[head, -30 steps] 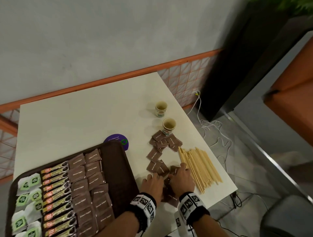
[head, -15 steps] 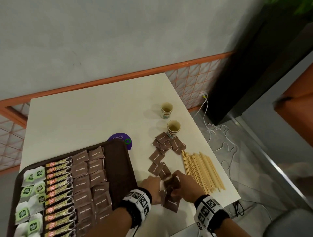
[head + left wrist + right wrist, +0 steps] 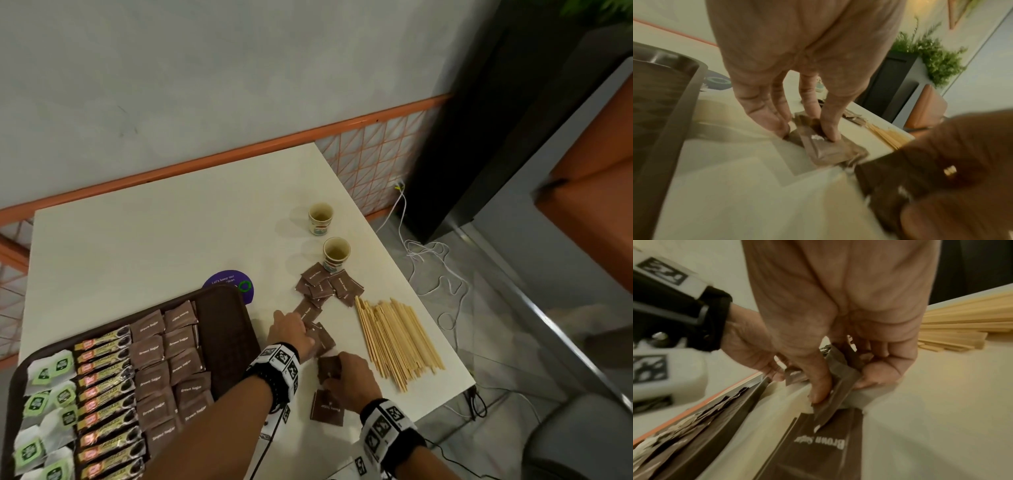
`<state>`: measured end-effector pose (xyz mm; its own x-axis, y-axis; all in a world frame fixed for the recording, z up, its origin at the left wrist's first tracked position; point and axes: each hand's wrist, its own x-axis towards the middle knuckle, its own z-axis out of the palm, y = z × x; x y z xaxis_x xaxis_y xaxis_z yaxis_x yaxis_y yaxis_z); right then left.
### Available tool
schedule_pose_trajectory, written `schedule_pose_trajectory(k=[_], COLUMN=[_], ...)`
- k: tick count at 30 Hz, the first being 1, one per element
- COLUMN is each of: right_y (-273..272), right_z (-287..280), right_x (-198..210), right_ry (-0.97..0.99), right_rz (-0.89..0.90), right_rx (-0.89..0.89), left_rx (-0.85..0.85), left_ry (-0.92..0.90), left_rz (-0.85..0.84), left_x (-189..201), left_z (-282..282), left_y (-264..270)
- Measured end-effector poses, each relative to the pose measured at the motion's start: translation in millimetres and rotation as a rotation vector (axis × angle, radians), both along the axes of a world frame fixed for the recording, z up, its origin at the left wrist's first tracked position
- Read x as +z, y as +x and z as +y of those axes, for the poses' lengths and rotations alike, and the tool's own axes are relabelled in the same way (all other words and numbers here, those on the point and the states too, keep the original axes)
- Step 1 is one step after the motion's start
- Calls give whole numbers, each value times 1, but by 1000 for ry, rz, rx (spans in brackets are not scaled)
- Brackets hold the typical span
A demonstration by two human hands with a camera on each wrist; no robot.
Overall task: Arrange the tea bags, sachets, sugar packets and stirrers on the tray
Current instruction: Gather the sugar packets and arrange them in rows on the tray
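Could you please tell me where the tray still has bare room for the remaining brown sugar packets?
The tray is bare along its right strip, between the brown sugar columns and the rim. Leftward, coffee sachets and tea bags crowd it.

Bare forearms are being shown at the bottom of the head view, no sleeves being worn. Each wrist is being wrapped by a black strap carrying white blocks printed with black square markers, on the left hand (image 3: 289, 330) and the right hand (image 3: 354, 378). A thin black cable is being trailed from each band.

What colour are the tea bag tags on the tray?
Green tags, with dark emblems; head view shows them best.
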<state>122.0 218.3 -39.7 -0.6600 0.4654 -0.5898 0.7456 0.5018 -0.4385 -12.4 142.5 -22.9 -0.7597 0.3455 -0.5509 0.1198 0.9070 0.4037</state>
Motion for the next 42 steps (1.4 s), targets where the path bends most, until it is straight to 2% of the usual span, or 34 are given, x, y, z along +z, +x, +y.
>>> schedule_pose_trajectory(k=[2,4,7,9,15,18,21,23,28,32,35,39,42], right_y=[1,8,27,39,37,32,29,30,27,-8,-38,-59,-66], right_z=[10,20,14,-1,-27,-31,-31,-28,2,28,36,31,27], right_x=[8,20,30,26,10,12,13,15,28,34,28,12,4], right_ry=[5,-39,-189,-254,-64,-27,-88,-142,-197,-100,-76,-30,55], right_rz=[57,79,21,-12,-64,-62,-58,-40,101,162,136,36,-31], right_rx=[-26,32,162,130,113,166,164,123,36,117,114,79,126], left_rx=[21,48,102,118,49,-50,-291,-424,-503,-578,-502,-156,31], left_ry=[1,13,29,14,-48,-49,-61,-89,-118,-144,-106,172,379], left_rz=[2,5,-48,-65,-40,47,195,224,273,312,231,51,-73], left_x=[-4,-8,-14,-15,-17,-18,-18,-16,-12,-8,-2,21,40], left_z=[-1,-3,-5,-6,-11,-13,-14,-13,-16,-19,-25,-38,-61], left_y=[6,8,6,7,12,15,14,11,4,5,4,-14,-27])
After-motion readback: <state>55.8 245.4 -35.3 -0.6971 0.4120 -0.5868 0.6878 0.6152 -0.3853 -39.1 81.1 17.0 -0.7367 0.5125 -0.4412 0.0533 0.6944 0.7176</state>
